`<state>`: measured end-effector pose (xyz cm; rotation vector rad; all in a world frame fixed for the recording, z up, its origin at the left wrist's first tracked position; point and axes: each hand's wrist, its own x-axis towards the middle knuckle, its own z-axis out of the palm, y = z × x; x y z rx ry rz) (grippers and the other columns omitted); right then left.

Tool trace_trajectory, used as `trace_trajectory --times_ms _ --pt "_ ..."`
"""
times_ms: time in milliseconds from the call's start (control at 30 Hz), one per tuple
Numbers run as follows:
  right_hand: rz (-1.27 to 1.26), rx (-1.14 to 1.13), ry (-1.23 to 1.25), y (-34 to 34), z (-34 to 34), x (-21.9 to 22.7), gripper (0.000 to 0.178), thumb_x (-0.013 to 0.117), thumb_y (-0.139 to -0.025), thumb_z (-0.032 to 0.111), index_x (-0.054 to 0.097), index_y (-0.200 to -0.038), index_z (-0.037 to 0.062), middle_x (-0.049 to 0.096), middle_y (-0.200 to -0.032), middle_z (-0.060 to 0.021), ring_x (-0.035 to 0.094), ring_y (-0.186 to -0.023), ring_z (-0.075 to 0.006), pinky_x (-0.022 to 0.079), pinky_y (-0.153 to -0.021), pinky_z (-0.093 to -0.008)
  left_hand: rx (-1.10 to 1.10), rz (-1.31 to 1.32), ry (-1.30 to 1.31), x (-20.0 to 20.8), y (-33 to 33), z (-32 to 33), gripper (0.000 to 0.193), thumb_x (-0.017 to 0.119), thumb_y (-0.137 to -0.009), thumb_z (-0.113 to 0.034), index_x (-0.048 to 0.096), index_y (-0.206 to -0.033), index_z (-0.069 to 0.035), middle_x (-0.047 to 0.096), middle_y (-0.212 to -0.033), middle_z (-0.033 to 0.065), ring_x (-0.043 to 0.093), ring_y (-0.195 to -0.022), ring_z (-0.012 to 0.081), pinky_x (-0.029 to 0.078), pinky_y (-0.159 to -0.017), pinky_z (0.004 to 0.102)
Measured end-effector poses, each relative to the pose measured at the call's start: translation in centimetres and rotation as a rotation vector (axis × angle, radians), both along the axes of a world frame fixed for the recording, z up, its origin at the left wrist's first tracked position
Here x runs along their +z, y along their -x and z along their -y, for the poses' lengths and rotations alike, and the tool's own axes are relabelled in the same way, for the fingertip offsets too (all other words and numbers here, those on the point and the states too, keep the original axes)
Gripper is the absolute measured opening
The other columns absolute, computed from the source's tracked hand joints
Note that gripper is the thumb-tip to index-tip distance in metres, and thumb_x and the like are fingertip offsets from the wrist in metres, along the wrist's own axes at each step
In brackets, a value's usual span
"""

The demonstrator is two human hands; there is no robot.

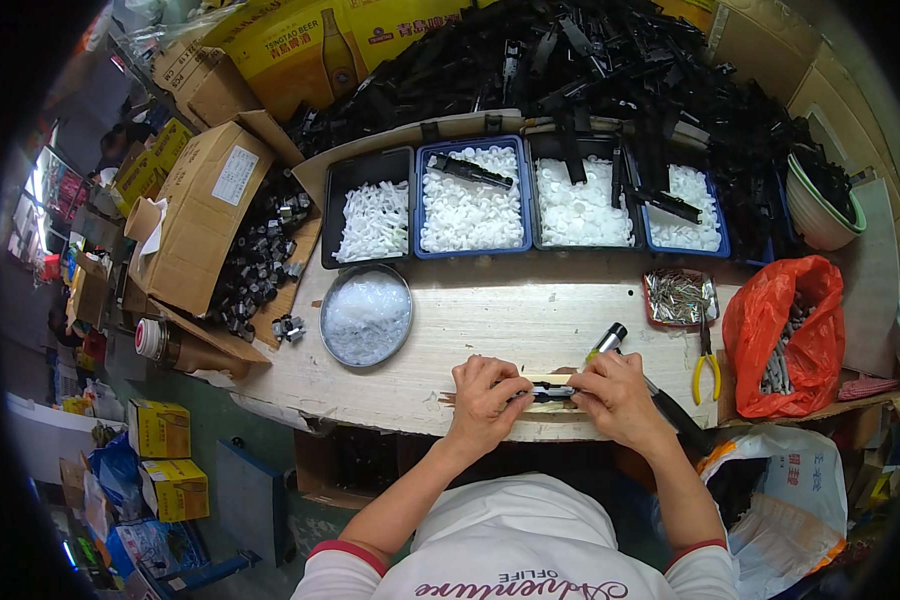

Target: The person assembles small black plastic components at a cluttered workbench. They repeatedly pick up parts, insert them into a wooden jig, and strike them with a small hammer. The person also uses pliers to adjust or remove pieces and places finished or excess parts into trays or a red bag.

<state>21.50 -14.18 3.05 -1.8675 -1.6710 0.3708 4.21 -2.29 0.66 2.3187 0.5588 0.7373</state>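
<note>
Both hands meet at the near edge of the wooden table [490, 320]. The left hand [485, 395] and the right hand [618, 395] each pinch one end of a small black plastic part [550, 393], which lies flat on a thin wooden strip just in front of the person. The fingers of both hands are closed on the part; neither hand is free.

Recommended practice, as a judgement: keep the part seated on the strip, hold both ends level, and apply thumb pressure evenly so the piece does not twist. A black-handled tool [660, 400] lies under the right hand, running diagonally toward the table edge; whether the hand touches it cannot be told.

Beyond the hands:
- A round metal dish [366, 316] of clear small pieces, left of centre.
- A small tray of metal pins [678, 297] and yellow-handled pliers [706, 368], to the right.
- An orange plastic bag [785, 335] holding metal pieces, far right.
- Four rectangular bins of white plastic parts [470, 205] along the far edge, in black and blue.
- A heap of black plastic parts [590, 70] behind the bins.

Packaging: a brown cardboard box [205, 215] with a white rectangular label lies on its side at left, spilling dark parts. A yellow carton [300, 45] with a bottle picture stands behind it. Small yellow boxes [160, 430] sit on the floor at lower left.
</note>
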Motion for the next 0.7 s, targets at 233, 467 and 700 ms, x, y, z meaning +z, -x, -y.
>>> trace_trajectory --times_ms 233,467,700 --pt "-0.019 0.012 -0.004 -0.01 0.03 0.21 0.017 0.067 -0.069 0.009 0.063 -0.085 0.0091 0.053 -0.078 -0.0016 0.05 -0.078 -0.0171 0.03 -0.074 -0.0331 -0.001 0.003 -0.022 -0.12 -0.01 0.01 0.017 0.071 -0.066 -0.011 0.064 -0.081 -0.01 0.056 -0.085 0.001 0.046 -0.084 0.0184 0.028 -0.077 0.0334" --pt "-0.014 0.017 -0.008 0.08 0.13 0.23 0.017 0.067 -0.068 0.01 0.063 -0.085 0.0084 0.053 -0.077 -0.0019 0.05 -0.079 -0.0176 0.03 -0.074 -0.0335 -0.005 0.006 -0.029 -0.25 0.04 -0.03 0.019 0.071 -0.066 -0.012 0.064 -0.084 -0.009 0.056 -0.086 0.0015 0.046 -0.085 0.0187 0.028 -0.077 0.0331" --pt "0.002 0.021 -0.012 0.15 0.1 0.47 0.017 0.067 -0.067 0.009 0.063 -0.084 0.0084 0.052 -0.077 -0.002 0.05 -0.078 -0.0178 0.03 -0.073 -0.0337 -0.006 0.013 -0.019 -0.18 0.08 0.01 0.019 0.071 -0.067 -0.012 0.064 -0.084 -0.009 0.057 -0.088 0.0018 0.046 -0.085 0.019 0.028 -0.077 0.0333"
